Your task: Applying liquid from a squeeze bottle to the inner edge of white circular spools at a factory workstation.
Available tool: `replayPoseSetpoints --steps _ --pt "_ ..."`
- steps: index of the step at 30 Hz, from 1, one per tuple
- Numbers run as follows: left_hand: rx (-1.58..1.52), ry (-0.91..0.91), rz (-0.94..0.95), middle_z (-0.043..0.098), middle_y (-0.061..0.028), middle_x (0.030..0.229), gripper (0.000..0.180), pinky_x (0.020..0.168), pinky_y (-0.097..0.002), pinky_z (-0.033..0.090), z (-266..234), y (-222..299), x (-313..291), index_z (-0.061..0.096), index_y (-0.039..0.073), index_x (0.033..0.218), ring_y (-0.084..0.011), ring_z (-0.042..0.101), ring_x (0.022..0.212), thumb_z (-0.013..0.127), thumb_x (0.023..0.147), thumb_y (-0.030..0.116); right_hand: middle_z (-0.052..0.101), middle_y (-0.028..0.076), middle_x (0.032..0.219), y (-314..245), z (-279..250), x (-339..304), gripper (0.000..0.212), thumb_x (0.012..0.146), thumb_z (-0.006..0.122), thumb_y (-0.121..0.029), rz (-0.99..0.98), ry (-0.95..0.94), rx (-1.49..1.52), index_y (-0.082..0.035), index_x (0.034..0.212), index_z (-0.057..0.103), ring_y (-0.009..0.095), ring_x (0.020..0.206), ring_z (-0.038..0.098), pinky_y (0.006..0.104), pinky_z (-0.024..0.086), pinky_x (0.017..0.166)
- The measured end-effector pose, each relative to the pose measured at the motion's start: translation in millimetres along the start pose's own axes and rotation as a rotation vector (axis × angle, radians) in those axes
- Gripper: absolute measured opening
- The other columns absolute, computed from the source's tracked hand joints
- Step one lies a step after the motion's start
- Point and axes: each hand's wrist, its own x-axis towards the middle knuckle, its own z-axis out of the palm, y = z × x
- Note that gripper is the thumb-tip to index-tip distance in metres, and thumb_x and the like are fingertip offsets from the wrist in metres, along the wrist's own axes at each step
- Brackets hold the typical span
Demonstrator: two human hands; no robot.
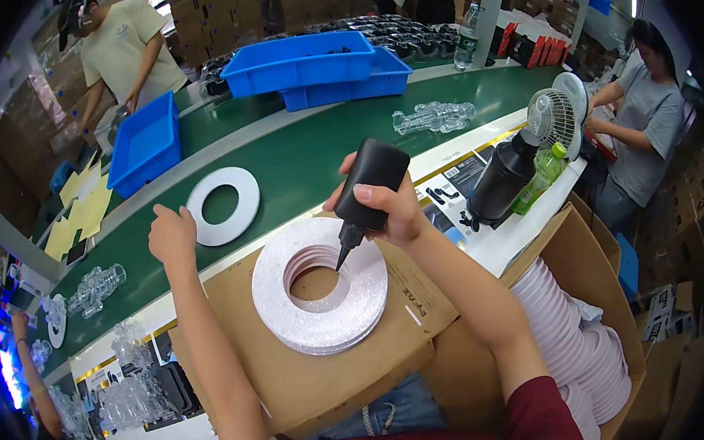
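**Right hand [400, 214] grips a black squeeze bottle [378, 177] over stacked white rings [366, 304]; left hand [173, 237] curls apart**

The left forearm [214, 350] rises from the lower edge, slanting leftward; the right forearm [470, 295] angles up and inward from a maroon sleeve [547, 417]. The right hand is closed around the bottle, thumb across its near side, nozzle [351, 236] pointing down at the stack's inner rim; whether the tip touches cannot be told. The left hand is loosely folded, index finger partly extended, seemingly empty.

Largest of all, a green belt [308, 150] runs beyond both hands. Right of the right forearm, an open carton [562, 232] holds many more white rings [563, 319]. Between the forearms, the stack lies on brown cardboard [293, 385], which bears dark printed characters below the right hand. Printed sheets [465, 175] in black, white and yellow lie right of that hand. A single white ring [249, 204] is on the belt just beside the left hand; contact is unclear. Far beyond the right hand, a clear bottle [467, 43] wears a green-and-white label.
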Motion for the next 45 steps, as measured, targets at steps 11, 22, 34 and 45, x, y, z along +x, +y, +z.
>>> replayPoseSetpoints --steps 11,22,34,45 --pt "-0.450 -0.416 0.804 0.061 -0.0200 0.128 0.058 0.097 -0.0415 0.049 -50.2 56.3 -38.3 0.057 0.001 0.131 -0.0371 0.060 0.115 0.073 0.084 0.032 0.071 0.023 0.084 2.3 -7.3 4.4 0.048 0.075 0.074 -0.024 0.015 -0.028 0.009 -0.004 0.114 0.053 0.016 0.058 0.066 0.0245 0.049 0.042" --pt "-0.393 -0.646 1.037 0.062 -0.0169 0.111 0.059 0.090 -0.0439 0.050 -87.4 97.4 -93.9 0.056 0.010 0.130 -0.0359 0.061 0.104 0.078 0.077 0.022 0.070 0.024 0.084 2.9 -13.5 6.8 0.047 0.074 0.073 -0.021 0.007 -0.039 0.031 -0.002 0.112 0.054 0.022 0.068 0.070 0.0280 0.056 0.056" --pt "-0.334 -0.506 1.057 0.067 -0.0163 0.093 0.045 0.080 -0.0441 0.053 -82.5 92.6 -93.8 0.063 0.006 0.115 -0.0342 0.065 0.093 0.080 0.075 0.020 0.071 0.023 0.085 -0.4 -14.2 7.5 0.046 0.075 0.073 -0.025 0.012 -0.042 -0.038 -0.005 0.112 0.055 0.015 0.059 0.065 0.0245 0.048 0.042" --pt "0.070 -0.379 0.741 0.068 -0.0164 0.088 0.044 0.075 -0.0448 0.054 -100.0 88.8 -106.3 0.063 0.002 0.102 -0.0350 0.068 0.083 0.080 0.075 0.033 0.073 0.022 0.085 -5.4 -9.9 4.4 0.046 0.075 0.076 -0.022 0.015 -0.113 -0.139 -0.003 0.112 0.056 0.016 0.065 0.069 0.0225 0.050 0.050"
